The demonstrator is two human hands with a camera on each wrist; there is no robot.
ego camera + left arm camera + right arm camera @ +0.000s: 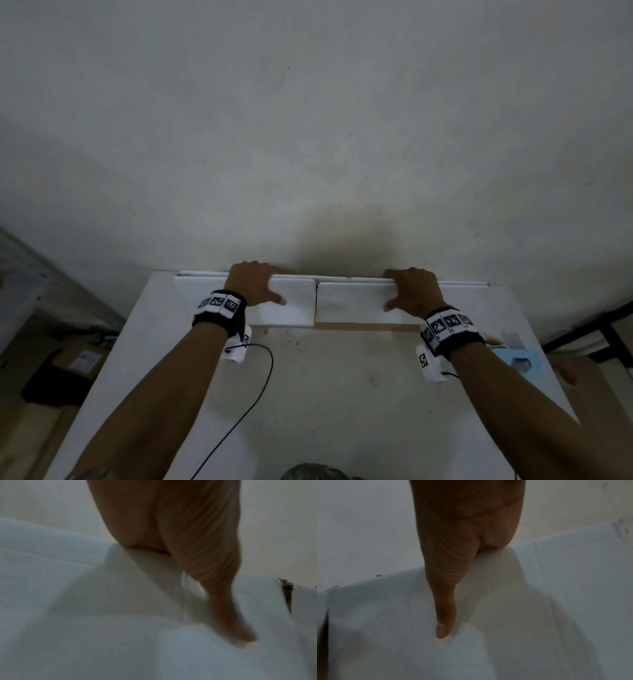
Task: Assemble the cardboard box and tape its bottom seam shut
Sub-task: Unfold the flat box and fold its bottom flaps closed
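Observation:
The white cardboard box (352, 305) lies folded flat at the far edge of the table, against the wall. Two flaps face me, with a narrow gap between them, and a brown strip of its inner side shows along the near edge. My left hand (263, 284) grips the left flap's far edge, fingers curled over it and thumb (228, 608) pressed on the white face (85, 601). My right hand (407, 289) grips the right flap in the same way, thumb (443, 601) flat on the cardboard (556, 588). The fingertips of both hands are hidden behind the box.
A blue tape dispenser (520, 363) lies on the white table (342, 394) near its right edge, just beside my right forearm. A black cable (253, 394) runs from the left wrist across the table. The wall (308, 137) stands right behind the box. Bags and boxes (58, 373) sit on the floor at left.

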